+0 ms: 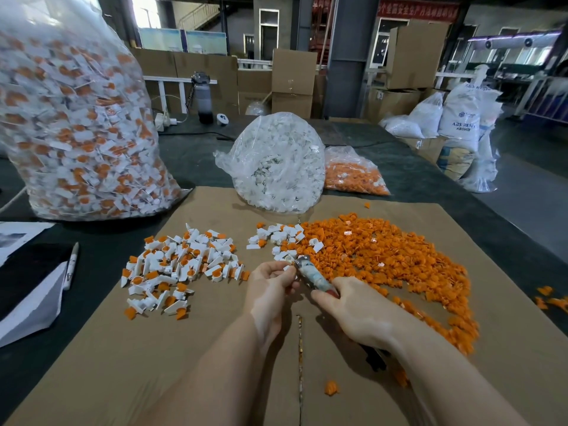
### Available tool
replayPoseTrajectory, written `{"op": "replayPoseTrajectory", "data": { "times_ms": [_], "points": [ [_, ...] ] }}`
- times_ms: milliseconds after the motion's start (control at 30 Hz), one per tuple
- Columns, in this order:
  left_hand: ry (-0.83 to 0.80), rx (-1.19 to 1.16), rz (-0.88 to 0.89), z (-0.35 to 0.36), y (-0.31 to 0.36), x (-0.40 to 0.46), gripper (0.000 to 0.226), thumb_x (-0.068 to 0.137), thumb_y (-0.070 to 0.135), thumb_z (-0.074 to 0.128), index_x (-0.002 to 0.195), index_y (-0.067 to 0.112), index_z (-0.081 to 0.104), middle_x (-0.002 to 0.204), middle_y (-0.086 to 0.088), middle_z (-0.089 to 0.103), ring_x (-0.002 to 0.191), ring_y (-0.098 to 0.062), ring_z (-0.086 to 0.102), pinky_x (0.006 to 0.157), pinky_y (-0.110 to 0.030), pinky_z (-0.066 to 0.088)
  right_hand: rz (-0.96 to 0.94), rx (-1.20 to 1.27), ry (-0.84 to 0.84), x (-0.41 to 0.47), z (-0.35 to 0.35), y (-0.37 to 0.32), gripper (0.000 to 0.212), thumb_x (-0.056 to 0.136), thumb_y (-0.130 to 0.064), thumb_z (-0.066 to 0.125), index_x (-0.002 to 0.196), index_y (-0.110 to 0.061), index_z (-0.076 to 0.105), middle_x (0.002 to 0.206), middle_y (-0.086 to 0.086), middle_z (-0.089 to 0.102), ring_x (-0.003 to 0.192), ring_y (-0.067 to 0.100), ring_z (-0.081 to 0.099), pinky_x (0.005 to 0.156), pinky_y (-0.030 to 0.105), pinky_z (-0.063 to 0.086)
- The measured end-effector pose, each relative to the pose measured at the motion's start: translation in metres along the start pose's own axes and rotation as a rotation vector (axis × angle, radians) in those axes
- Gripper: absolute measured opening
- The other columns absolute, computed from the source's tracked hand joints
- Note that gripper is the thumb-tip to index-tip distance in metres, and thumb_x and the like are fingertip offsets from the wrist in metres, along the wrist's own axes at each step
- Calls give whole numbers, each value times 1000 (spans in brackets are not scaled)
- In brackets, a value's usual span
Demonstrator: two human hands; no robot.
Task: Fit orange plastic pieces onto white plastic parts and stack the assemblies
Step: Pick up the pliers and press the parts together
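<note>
Two hands meet over the cardboard sheet (123, 379): left hand (270, 287) pinches a white part (288, 262), right hand (350, 309) grips a small tool (312, 275) touching it. Loose orange pieces (399, 259) lie right, finished assemblies (181, 262) left.

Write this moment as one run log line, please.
left hand: pinches white part | right hand: grips tool | finished pile: left
</note>
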State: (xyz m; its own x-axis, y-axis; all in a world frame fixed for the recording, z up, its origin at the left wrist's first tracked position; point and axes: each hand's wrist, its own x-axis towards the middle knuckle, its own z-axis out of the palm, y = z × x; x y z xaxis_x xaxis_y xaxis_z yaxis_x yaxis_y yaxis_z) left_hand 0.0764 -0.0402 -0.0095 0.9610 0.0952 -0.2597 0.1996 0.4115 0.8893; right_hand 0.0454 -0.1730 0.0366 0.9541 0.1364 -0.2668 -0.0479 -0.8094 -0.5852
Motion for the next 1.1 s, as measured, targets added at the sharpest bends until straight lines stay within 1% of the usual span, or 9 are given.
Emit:
{"op": "replayPoseTrajectory", "data": {
  "times_ms": [300,500,567,667,767,833,900,1000,1100],
  "points": [
    [11,-2,4,0,4,-4,13,91,-2,52,102,2,53,75,-9,60,56,-10,54,57,-22,47,-2,-24,102,-1,-1,7,39,87,-61,48,82,-22,50,74,-5,53,64,10,49,56,25,36],
    [-27,161,144,1,-4,-7,14,92,2,54,105,3,59,62,-4,60,52,-11,57,55,-25,48,103,-403,457,7,-12,36,49,82,-68,47,98,-22,49,92,-5,53,86,13,52,66,25,42],
    [-43,346,226,3,-7,-6,16,93,7,55,102,14,66,71,1,67,61,-4,61,59,-17,49,131,-555,563,10,-13,49,54,81,-70,46,102,-20,51,104,-2,57,98,16,54,79,28,44],
    [-22,570,334,1,-11,-5,21,93,12,55,103,24,69,104,9,65,100,0,56,85,-12,39,169,-665,607,14,-14,64,62,80,-74,42,111,-21,51,114,-1,56,108,17,52,86,29,42],
    [-19,663,385,0,-14,-4,23,94,15,53,106,26,69,111,11,62,109,0,51,87,-8,34,218,-779,604,14,-12,68,67,80,-76,34,118,-22,52,123,0,52,116,19,46,98,34,35],
    [-16,695,397,1,-15,-2,23,94,15,52,106,27,69,111,9,62,109,-3,51,89,-12,35,140,-756,634,13,-6,62,61,85,-68,38,124,-24,50,128,0,49,120,19,43,104,36,30],
    [-21,696,395,2,-15,-2,23,94,14,52,106,26,69,112,6,64,110,-7,54,93,-20,39,-92,-561,662,14,5,50,44,90,-47,52,126,-21,53,124,1,54,117,18,48,100,34,36],
    [-51,691,405,2,-13,-4,24,94,10,52,104,22,70,110,2,66,108,-10,57,97,-27,43,-437,-292,704,14,29,31,28,80,-7,71,108,-13,69,98,4,67,93,22,62,83,35,52],
    [-87,664,377,-1,-12,-7,26,94,6,50,105,20,70,111,2,65,108,-9,57,98,-26,44,-522,-162,734,15,46,26,20,74,2,74,91,-9,72,82,3,67,78,23,63,69,37,56]
  ]
}}
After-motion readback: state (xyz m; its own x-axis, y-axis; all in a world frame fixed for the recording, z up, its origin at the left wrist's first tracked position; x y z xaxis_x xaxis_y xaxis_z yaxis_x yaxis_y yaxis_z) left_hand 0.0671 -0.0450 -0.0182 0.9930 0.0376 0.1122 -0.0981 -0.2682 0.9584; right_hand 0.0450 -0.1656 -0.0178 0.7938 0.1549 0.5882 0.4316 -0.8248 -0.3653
